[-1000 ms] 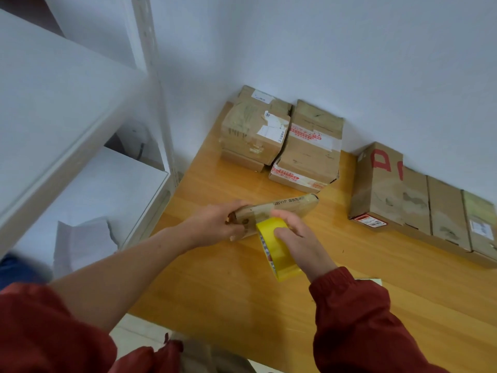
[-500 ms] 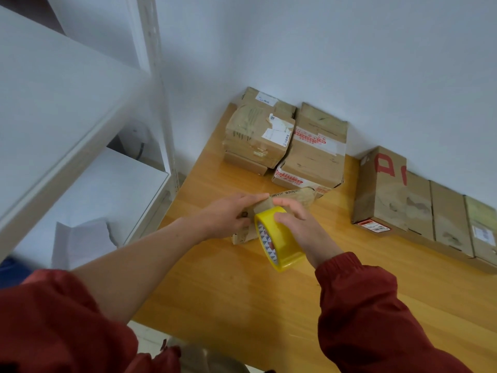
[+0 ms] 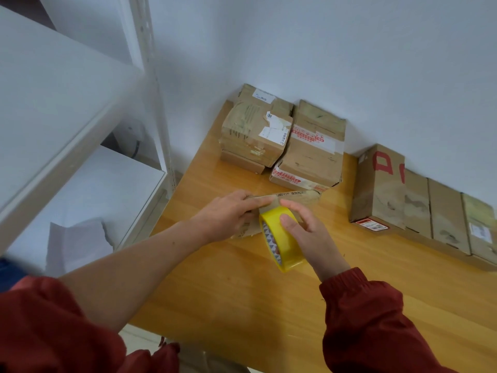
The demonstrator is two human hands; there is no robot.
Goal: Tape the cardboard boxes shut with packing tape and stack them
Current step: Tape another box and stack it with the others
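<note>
Toward the left of the counter (image 3: 242, 305), my left hand (image 3: 228, 214) grips the small cardboard box (image 3: 295, 196) by its top edge while my right hand (image 3: 309, 235) curls round the yellow tape roll (image 3: 285, 238) against it; I judge the strip should be pulled taut and pressed along the seam.

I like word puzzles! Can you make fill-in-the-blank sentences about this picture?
1. The roll of tape in the right hand is ____.
2. The left hand holds a small box on the wooden ____.
3. The person's sleeve is dark ____.
Missing words: yellow, table, red.
</note>
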